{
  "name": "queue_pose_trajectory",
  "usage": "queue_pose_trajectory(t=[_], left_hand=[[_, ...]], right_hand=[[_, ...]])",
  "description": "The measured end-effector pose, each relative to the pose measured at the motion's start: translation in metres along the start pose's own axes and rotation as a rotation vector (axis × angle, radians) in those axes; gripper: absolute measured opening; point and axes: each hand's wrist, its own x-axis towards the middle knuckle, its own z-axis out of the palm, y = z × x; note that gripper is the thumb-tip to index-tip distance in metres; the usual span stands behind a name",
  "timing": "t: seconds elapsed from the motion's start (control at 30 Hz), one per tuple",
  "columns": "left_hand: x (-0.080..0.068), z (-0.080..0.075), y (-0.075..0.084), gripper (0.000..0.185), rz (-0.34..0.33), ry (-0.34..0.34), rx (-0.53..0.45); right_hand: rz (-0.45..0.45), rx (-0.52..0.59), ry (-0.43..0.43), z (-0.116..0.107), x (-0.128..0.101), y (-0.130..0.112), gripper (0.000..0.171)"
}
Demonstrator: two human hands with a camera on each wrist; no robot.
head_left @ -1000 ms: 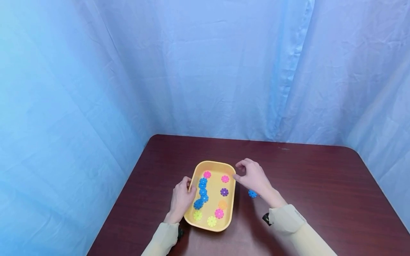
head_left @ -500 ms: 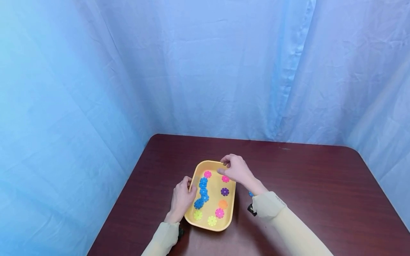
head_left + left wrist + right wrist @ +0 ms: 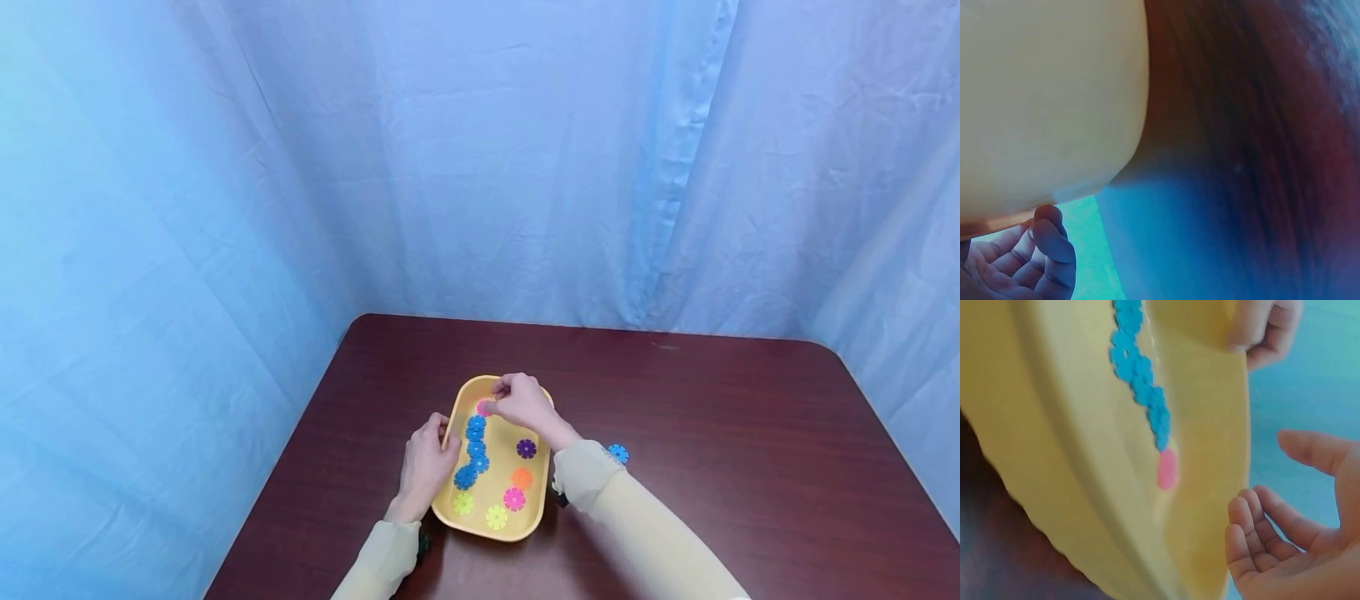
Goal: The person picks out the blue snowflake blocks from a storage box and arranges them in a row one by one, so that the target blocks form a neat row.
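yellow tray (image 3: 542,467): oblong, rounded corners, flat on the tabletop (image 3: 712,433). its long axis runs from the person's side toward the curtain (image 3: 480,167), leaning slightly right at the far end.

contents of the tray: a chain of blue flower discs (image 3: 472,452) along the left half, following the long axis; a pink disc (image 3: 483,408) at the far end of that chain; a purple disc (image 3: 526,448), an orange disc (image 3: 522,478) and a second pink disc (image 3: 513,499) down the right half; two yellow-green discs (image 3: 495,517) at the near end.

right hand (image 3: 521,400): over the far end of the tray, fingers loosely curled with thumb and fingertips drawn close above the pink disc. the right wrist view shows the palm bare and the fingers relaxed, nothing held; the pink disc (image 3: 1167,469) lies on the tray floor just clear of them. whether a fingertip touches the disc cannot be told.

left hand (image 3: 423,467): against the tray's left long side, fingers curled over the rim near the blue chain, gripping it. the left wrist view shows the tray's outer wall (image 3: 1054,100) with fingers (image 3: 1047,247) bent beneath its edge.

stray blue disc (image 3: 618,453): on the tabletop, right of the tray, beside the right sleeve (image 3: 600,483).
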Motion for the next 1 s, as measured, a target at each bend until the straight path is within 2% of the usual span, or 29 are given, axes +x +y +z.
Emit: queue_pose_trajectory(t=[0.13,0.33,0.43,0.53,0.77,1.0], left_hand=[[0.001,-0.001,0.0,0.012,-0.002,-0.003,0.009],[0.003,-0.003,-0.001,0.012,-0.006,-0.008,0.012],[0.003,-0.002,-0.002,0.012,-0.007,-0.013,0.012],[0.003,0.0,-0.003,0.012,-0.01,-0.025,0.008],[0.003,0.001,-0.003,0.013,0.0,-0.018,0.002],[0.002,0.001,-0.003,0.011,-0.008,-0.018,-0.005]], right_hand=[[0.029,-0.012,-0.021,0.01,0.003,0.0,0.032],[0.009,-0.048,-0.033,0.018,0.009,-0.001,0.03],[0.044,-0.046,-0.065,0.02,0.011,0.001,0.028],[0.038,-0.083,-0.111,0.024,0.012,0.005,0.024],[-0.022,-0.211,-0.172,0.034,0.011,0.007,0.034],[-0.009,-0.227,-0.189,0.037,0.012,0.01,0.04]])
